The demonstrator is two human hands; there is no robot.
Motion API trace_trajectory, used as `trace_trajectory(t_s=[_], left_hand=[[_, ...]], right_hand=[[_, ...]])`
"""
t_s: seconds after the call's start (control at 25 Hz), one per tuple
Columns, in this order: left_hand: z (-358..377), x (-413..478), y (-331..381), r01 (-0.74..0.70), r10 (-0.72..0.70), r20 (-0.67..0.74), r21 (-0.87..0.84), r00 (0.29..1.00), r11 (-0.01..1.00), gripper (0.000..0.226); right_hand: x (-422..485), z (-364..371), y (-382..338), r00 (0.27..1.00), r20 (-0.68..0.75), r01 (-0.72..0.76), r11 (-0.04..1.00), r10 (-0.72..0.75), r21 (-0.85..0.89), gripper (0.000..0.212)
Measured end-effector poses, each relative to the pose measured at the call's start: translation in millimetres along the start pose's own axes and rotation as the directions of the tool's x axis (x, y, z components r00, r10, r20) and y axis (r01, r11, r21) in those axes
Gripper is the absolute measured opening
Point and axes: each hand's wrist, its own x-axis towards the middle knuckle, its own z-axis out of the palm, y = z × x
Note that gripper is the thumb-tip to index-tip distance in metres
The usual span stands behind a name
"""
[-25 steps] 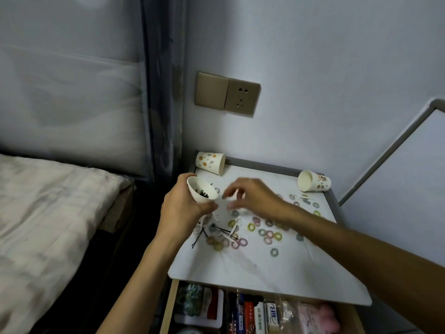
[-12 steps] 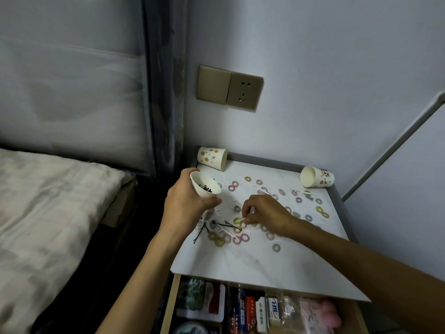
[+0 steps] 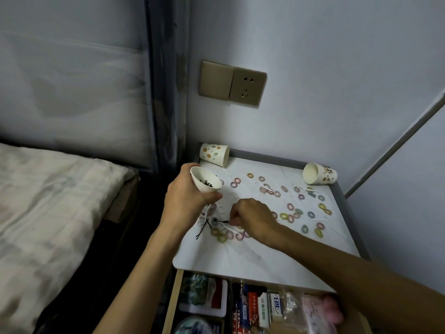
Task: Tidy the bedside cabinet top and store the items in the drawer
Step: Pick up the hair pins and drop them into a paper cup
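Paper cup [image 3: 213,155] matt; cabinet top [image 3: 240,256] smooth, marble-patterned (faint sheen); drawer wall [image 3: 171,302] pale wood; bedsheet [image 3: 48,201] rumpled cloth.

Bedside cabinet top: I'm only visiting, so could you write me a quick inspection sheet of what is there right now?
Surface: white cabinet top, strewn with small items.
Job's things: coloured hair rings scattered across it; loose black hairpins near the front left; open drawer below, packed with boxes.
Clutter: patterned cup tipped on its side at back left; second cup tipped at back right.
Hands: left hand holds a held cup with hairpins inside; right hand pinches a single hairpin on the top.
Cables: nothing seen.
Surroundings: wall socket; bed to the left.
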Motion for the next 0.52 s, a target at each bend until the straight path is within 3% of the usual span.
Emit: trace_trajectory(t_s=[0.16,0.32,0.52], left_hand=[[-2,0,-1,-0.013,0.013,-0.002,-0.002,1.000,1.000,0.064],[-4,1,-3,-0.026,0.026,-0.014,0.004,1.000,1.000,0.063],[-8,1,-4,-0.030,0.030,-0.021,0.000,0.999,1.000,0.064]], right_hand=[[1,-1,-6,0.996,-0.017,0.084,0.990,-0.087,-0.118,0.014],[-2,1,-11,0.971,0.018,0.229,0.914,-0.237,-0.336,0.015],[-3,-10,-1,0.978,-0.030,0.177,0.903,-0.205,-0.392,0.028]])
